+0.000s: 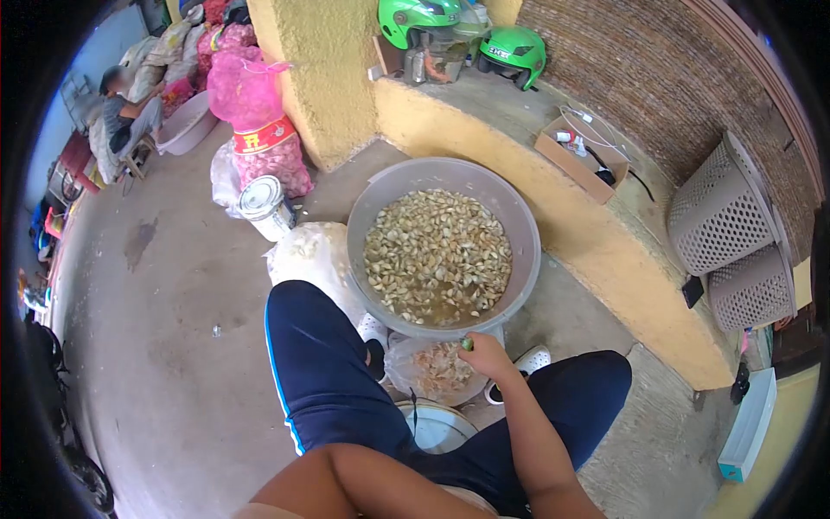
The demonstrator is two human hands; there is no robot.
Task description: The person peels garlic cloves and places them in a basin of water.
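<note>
My right hand [488,356] is closed around a small green handle [468,343]; the rest of that tool is hidden. It hovers above a clear plastic bag [432,368] of thin, pale brownish peelings, near the front rim of a large grey basin [529,268]. Many pale pieces that look like garlic cloves [437,251] lie in the basin in brownish water. My left arm [372,480] bends across my lap at the bottom edge, and its hand is out of view.
A white plastic bag [316,259] and a paint can [266,208] stand left of the basin. Behind are pink net sacks [272,164]. A low yellow ledge [596,268] holds a cardboard box [584,160] and green helmets [512,54]. A person [130,112] sits at another basin [186,130].
</note>
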